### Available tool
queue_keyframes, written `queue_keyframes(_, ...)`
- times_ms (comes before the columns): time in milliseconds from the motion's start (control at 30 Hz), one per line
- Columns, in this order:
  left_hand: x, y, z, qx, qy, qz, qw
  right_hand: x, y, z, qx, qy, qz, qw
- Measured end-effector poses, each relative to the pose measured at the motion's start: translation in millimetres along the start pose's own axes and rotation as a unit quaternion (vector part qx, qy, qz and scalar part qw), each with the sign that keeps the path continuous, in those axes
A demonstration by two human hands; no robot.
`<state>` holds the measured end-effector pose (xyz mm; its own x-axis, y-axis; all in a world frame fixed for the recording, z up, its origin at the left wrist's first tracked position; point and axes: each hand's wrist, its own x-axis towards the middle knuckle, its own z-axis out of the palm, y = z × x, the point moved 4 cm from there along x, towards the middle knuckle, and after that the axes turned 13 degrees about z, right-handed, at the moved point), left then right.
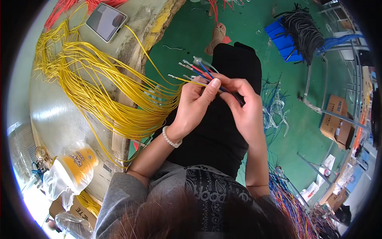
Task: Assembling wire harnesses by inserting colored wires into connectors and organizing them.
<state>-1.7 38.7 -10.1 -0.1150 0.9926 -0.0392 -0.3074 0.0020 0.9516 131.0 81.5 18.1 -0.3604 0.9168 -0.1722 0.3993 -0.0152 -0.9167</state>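
In front of my lap, my left hand point(194, 99) pinches a yellow wire point(181, 79) between thumb and fingers; a small metal terminal tips its end. Right beside it, my right hand point(243, 99) is closed on a bunch of wires point(205, 68) in blue, red and dark colours, several with metal terminals, one with a pale connector point(197, 59). The two hands touch near the middle of the bunch. A thick hank of yellow wires point(115, 107) runs from the table at left and passes behind my left wrist. My fingers hide part of the held wires.
The worn table point(51, 103) at left bears a phone point(106, 22), red wires point(105, 3) and a bagged yellow-and-white container point(77, 165). At right stand a blue bin point(283, 40) with black tubing point(304, 32), a cardboard box point(332, 119) and multicoloured wires point(288, 203).
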Motion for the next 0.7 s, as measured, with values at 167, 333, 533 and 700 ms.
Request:
queue_keyframes(167,2.3,6.9,6.7,-0.015,0.019,0.041,0.999,0.9,9.0,-3.0,0.139,-0.055,0.099,0.984)
queue_keyframes(333,3.5,3.4,6.5,-0.064,0.000,0.024,0.998,6.0,14.2,-2.0,0.182,-0.032,0.090,0.979)
queue_keyframes(533,5.0,1.7,3.2,-0.109,0.032,0.048,0.992,6.8,17.0,-1.1,0.225,-0.013,0.111,0.968)
queue_keyframes(700,5.0,4.9,-3.1,-0.064,0.064,0.057,0.994,5.5,16.4,-1.3,0.233,-0.014,0.108,0.966)
